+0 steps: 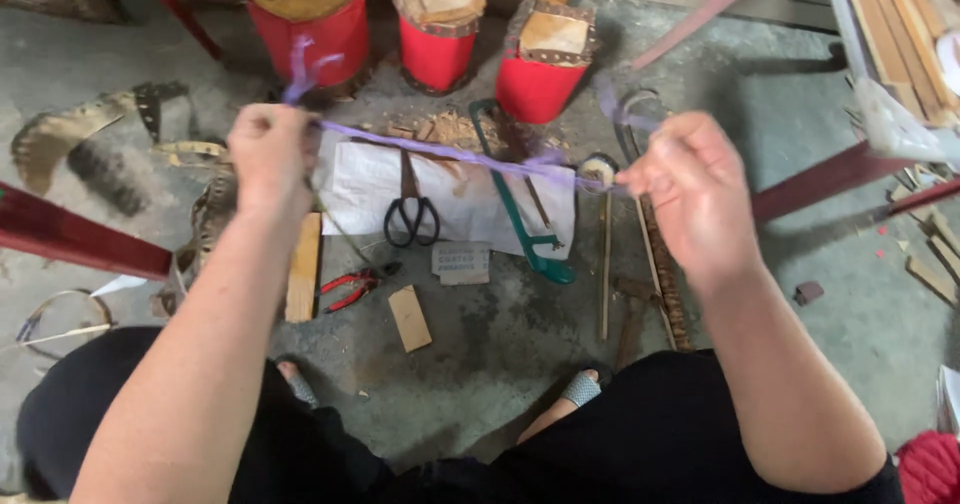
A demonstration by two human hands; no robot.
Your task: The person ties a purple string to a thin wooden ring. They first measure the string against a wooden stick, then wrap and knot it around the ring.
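My left hand (270,154) and my right hand (695,184) are raised over the floor, each closed on one end of a purple plastic cord (450,154) pulled taut between them. A loose purple tail (305,64) sticks up above my left fist. Another purple loop (612,104) trails behind my right hand. Under the cord lies a white sheet (365,189) with black scissors (410,214) and a green hacksaw (520,219) on it.
Three small red drums (435,49) stand at the back. Red-handled pliers (350,286), wood blocks (303,269), a hammer (630,314), thin sticks and a grey card lie on the concrete floor. Dark red wooden beams (70,239) cross left and right. Wood strips sit at top right.
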